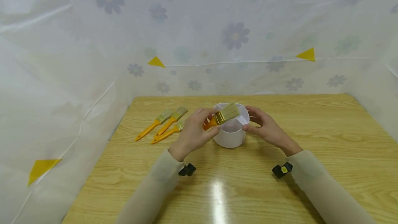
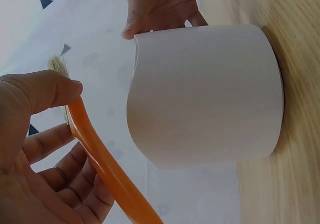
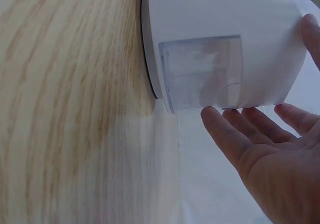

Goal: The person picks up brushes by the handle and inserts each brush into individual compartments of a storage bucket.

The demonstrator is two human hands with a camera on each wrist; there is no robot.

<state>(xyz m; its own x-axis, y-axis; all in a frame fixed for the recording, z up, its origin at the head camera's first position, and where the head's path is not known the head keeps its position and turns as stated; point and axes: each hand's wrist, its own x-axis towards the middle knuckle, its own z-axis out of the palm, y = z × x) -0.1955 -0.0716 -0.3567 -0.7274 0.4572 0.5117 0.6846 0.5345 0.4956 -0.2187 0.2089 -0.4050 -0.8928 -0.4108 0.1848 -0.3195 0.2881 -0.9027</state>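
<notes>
In the head view my left hand (image 1: 196,130) pinches a paintbrush (image 1: 228,112) between thumb and fingers, its pale bristles up over a white round holder (image 1: 230,139). The left wrist view shows the brush's orange handle (image 2: 107,164) slanting down beside the holder (image 2: 205,98), apart from its wall. My right hand (image 1: 267,127) rests at the holder's right side, thumb near the rim and fingers spread, fairly straight, along the far side. In the right wrist view, fingertips of that hand (image 3: 280,154) touch the holder near a clear window (image 3: 202,73). Dividers split the holder's inside.
Three more paintbrushes with orange handles lie left of the holder, among them a front one (image 1: 164,136) partly behind my left hand. The wood-grain table (image 1: 311,120) meets a flowered plastic sheet (image 1: 199,44) at the back. Yellow triangles (image 1: 306,55) mark the sheet.
</notes>
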